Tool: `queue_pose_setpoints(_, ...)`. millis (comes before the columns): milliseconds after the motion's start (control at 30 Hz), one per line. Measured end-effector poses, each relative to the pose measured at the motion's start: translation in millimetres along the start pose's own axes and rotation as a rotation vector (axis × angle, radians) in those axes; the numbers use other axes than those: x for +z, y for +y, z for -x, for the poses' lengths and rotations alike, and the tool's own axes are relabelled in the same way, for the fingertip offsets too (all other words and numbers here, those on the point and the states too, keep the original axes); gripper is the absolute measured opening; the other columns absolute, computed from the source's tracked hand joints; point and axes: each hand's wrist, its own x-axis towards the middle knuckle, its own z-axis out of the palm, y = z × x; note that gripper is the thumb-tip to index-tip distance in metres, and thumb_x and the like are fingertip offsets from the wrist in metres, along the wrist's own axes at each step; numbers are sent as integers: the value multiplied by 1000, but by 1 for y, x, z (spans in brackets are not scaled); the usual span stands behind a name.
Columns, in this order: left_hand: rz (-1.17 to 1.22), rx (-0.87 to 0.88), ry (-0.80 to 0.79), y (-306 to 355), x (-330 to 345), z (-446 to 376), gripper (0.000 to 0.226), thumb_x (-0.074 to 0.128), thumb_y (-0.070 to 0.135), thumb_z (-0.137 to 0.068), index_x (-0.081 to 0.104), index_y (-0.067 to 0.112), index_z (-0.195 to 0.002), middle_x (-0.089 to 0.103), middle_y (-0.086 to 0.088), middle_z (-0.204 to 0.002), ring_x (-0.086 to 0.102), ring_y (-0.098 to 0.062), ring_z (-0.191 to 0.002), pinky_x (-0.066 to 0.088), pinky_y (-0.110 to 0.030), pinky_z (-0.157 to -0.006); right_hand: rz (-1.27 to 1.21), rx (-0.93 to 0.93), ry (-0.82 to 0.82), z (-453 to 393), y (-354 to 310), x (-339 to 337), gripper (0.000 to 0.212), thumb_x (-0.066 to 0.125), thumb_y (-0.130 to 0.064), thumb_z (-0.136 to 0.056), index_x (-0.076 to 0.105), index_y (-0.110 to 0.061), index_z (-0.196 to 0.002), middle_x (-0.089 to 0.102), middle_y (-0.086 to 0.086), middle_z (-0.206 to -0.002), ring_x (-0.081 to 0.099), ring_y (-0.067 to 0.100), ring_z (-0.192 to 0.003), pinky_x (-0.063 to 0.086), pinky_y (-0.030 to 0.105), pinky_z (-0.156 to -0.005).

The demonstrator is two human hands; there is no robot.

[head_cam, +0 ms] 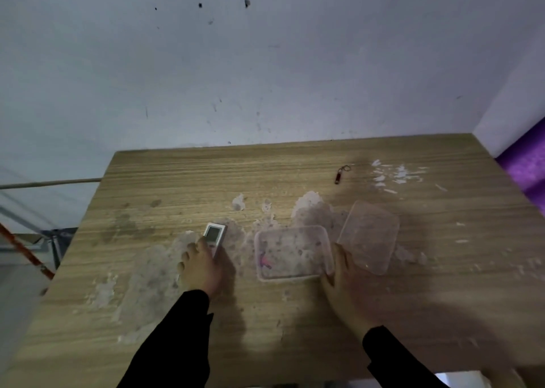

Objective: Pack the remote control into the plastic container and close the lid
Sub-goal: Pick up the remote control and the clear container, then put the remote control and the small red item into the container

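Black sleeves (174, 337) come in from the near edge of the wooden table (188, 175), one on each arm. At the end of the left sleeve, the left hand (200, 265) lies palm down over the near end of the remote control (215, 235), fingers curled onto it in a grasp while it rests on the tabletop. At the right, the right hand (343, 281) lies against the near right corner of the plastic container (293, 253), thumb along its right wall; whether it grips the rim or only steadies it is unclear.

White and slim, the remote control shows a grey screen at its far end, which sticks out beyond the fingertips. It sits left of the container and apart from it, outside it. Clear and rectangular, the container stands open, with something small and pink on its floor near the left side. Its clear lid (368, 235) lies just to the right, tilted, with one corner near the right hand's thumb.

White powdery smears cover the table around both hands and under the container. Farther back, a small dark red keychain (340, 176) lies by itself, with white flakes (392, 175) scattered to its right. A pale, marked wall (265, 63) rises behind the table, and a purple surface (528, 163) shows at the right edge. Nothing lies between the remote control and the container.
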Motion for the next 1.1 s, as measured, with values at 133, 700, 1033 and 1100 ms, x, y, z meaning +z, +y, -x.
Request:
queue_pose_setpoints(133, 117, 65, -19, -2, -6, 4, 34, 53, 10, -88, 47, 0, -120, 52, -33, -115, 52, -50, -104, 47, -56, -86, -111, 8, -12, -1, 3, 5, 68, 58, -14, -90, 21, -33, -143, 38, 0, -142, 29, 3, -124, 26, 29, -104)
queue_pose_setpoints(700, -33, 787, -284, 89, 31, 32, 48, 57, 12, -85, 45, 16, -131, 54, -7, -130, 49, -27, -116, 41, -33, -97, -148, 59, -117, -39, 13, -24, 19, 60, -24, -91, 60, -21, -110, 62, -6, -101, 64, 14, -93, 48, 14, -75)
queue_pose_setpoints(1033, 36, 797, -173, 63, 41, 50, 61, 62, 44, -85, 45, 13, -135, 49, -10, -142, 48, -28, -129, 40, -42, -110, 166, 47, -129, -217, 17, -57, 52, 51, -4, -88, 39, -8, -138, 41, 23, -142, 38, 38, -130, 34, 44, -107)
queue_pose_setpoints(1100, 47, 794, -149, 63, 43, 51, 59, 66, 40, -84, 48, 13, -132, 52, -10, -139, 52, -27, -126, 43, -44, -107, 338, 28, -234, -236, 21, -53, 49, 47, -14, -92, 35, -12, -140, 29, 19, -151, 30, 39, -136, 27, 48, -113)
